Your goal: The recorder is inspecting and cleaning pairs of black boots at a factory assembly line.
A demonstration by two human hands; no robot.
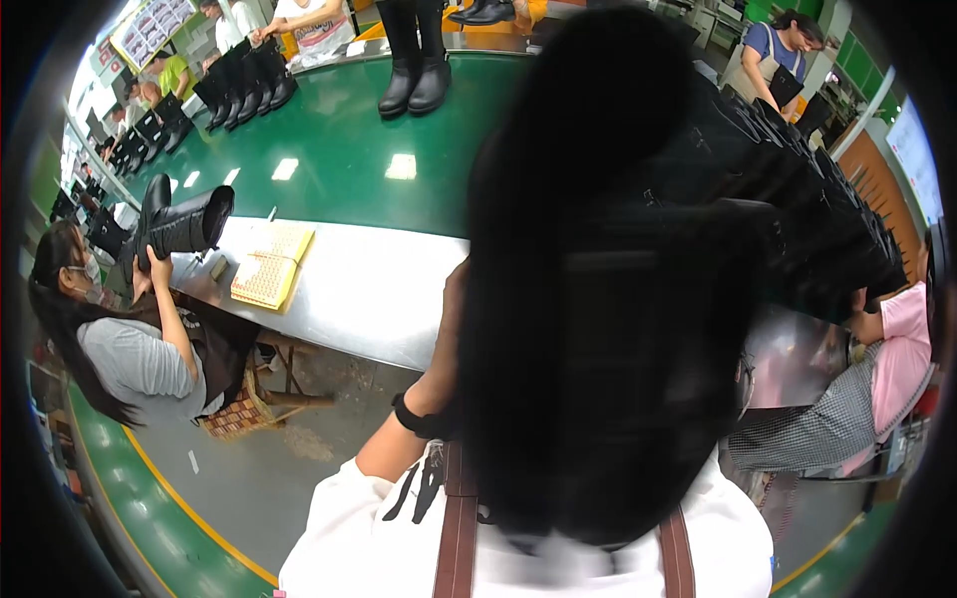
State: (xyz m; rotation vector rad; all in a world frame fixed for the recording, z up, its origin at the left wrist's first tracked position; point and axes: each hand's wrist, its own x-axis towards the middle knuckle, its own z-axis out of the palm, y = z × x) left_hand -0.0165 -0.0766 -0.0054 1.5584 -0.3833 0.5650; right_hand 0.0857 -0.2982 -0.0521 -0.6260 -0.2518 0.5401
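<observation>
A tall black boot (608, 269), blurred and very close to the camera, fills the middle of the view. The left hand (456, 289) presses against the boot's left edge; its fingers are hidden behind the boot, so their grip cannot be told. The right hand is out of sight. Beyond the fingers lies a shiny metal table (369, 289) with a yellow pad (271, 265) on it, then a green conveyor belt (339, 149) carrying a pair of black boots (416, 85). Left of the fingers, a seated person (130, 329) holds up another boot (184, 224).
</observation>
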